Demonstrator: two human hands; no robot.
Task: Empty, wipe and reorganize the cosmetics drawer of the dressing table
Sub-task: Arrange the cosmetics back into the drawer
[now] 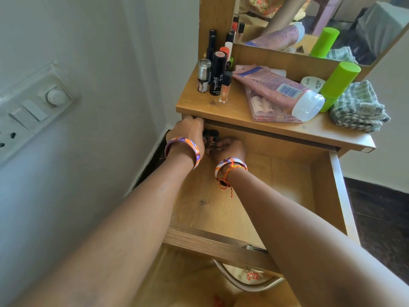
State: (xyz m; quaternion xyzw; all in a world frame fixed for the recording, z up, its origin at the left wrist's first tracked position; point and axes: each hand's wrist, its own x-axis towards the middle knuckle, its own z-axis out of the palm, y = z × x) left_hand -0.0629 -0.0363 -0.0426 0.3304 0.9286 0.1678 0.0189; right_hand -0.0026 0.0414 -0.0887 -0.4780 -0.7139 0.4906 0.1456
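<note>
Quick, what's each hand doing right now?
Left hand: grips small cosmetic tubes at the drawer's back corner.
Right hand: curled round the same tubes.

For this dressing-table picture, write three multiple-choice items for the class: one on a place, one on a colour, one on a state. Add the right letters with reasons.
1. Where does the folded checked cloth lie?
A. in the drawer
B. on the tabletop's right end
C. on the floor

2. What colour is the bottle beside the cloth?
A. red
B. black
C. green

3. How is the drawer?
A. pulled open
B. closed
C. taken out

Answers:
1 B, it sits on the tabletop by the right edge.
2 C, its cap and body are bright green.
3 A, both hands, left hand and right hand, reach into its back left corner.
</note>
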